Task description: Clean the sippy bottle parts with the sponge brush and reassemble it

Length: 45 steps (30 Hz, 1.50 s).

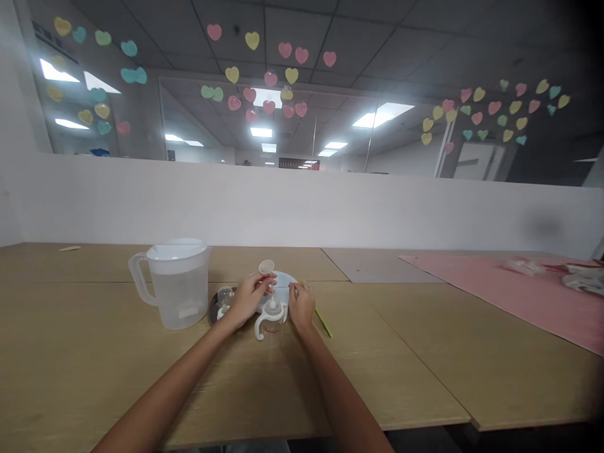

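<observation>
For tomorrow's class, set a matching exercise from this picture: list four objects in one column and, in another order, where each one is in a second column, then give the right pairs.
Column 1
A. clear plastic pitcher
B. white-handled training cup
C. thin green strip
D. pink mat

Column 2
1. Lying on the table just right of the right hand
2. Spread over the far right of the table
3. Standing left of the left hand
4. Directly in front of both hands, between them

Right pairs: A-3, B-4, C-1, D-2
</observation>
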Each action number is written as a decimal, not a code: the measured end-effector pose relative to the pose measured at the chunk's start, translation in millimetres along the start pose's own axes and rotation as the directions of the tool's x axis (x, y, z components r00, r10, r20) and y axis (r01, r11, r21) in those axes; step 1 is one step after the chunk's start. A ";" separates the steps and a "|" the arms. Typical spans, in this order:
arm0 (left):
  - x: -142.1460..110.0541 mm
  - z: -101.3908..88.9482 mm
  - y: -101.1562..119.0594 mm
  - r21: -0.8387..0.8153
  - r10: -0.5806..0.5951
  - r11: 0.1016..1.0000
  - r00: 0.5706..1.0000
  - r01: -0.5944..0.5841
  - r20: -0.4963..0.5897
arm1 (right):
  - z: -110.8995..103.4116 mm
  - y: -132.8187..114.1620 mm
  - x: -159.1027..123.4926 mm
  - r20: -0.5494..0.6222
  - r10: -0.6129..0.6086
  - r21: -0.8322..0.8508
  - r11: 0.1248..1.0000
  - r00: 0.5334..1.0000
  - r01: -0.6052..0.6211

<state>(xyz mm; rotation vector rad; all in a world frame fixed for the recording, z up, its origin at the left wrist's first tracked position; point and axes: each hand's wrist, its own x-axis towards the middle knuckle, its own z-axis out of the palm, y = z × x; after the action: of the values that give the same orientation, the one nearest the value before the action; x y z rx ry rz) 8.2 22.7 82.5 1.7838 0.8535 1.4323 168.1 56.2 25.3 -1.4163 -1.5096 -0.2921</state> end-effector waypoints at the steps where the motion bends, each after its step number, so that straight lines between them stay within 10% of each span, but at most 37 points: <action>1: -4.0 0.8 0.9 0.021 0.006 1.000 1.000 -0.006 0.006 | -0.3 -0.4 -0.2 0.002 -0.003 -0.002 1.000 1.000 0.003; 10: -23.8 3.0 -16.5 0.298 0.133 0.939 0.980 -0.172 0.147 | -0.6 -1.1 -0.6 0.018 -0.009 0.022 1.000 1.000 0.009; 15: -25.0 -10.4 -30.9 0.362 0.206 0.910 0.978 -0.203 0.030 | 2.0 0.1 -1.3 0.015 0.019 0.072 0.997 1.000 -0.020; 21: -33.2 -49.9 -60.1 0.811 0.225 0.577 0.973 -0.097 -0.044 | 10.5 11.3 2.6 -0.020 0.177 0.182 0.968 0.984 -0.170; 27: -42.0 -66.0 -74.4 0.925 0.096 0.381 0.994 0.010 -0.050 | 16.2 23.8 5.6 -0.056 0.336 0.279 0.909 0.940 -0.309; 45: -44.3 -71.7 -57.3 0.942 0.170 0.321 0.973 0.098 -0.159 | 2.2 6.2 8.7 -0.142 0.362 0.345 0.890 0.921 -0.296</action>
<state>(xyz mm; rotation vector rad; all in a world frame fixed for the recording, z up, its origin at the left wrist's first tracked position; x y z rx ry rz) -74.2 25.2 22.6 2.4665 2.1587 1.2014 174.0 64.9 28.3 -1.3108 -1.0679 0.0210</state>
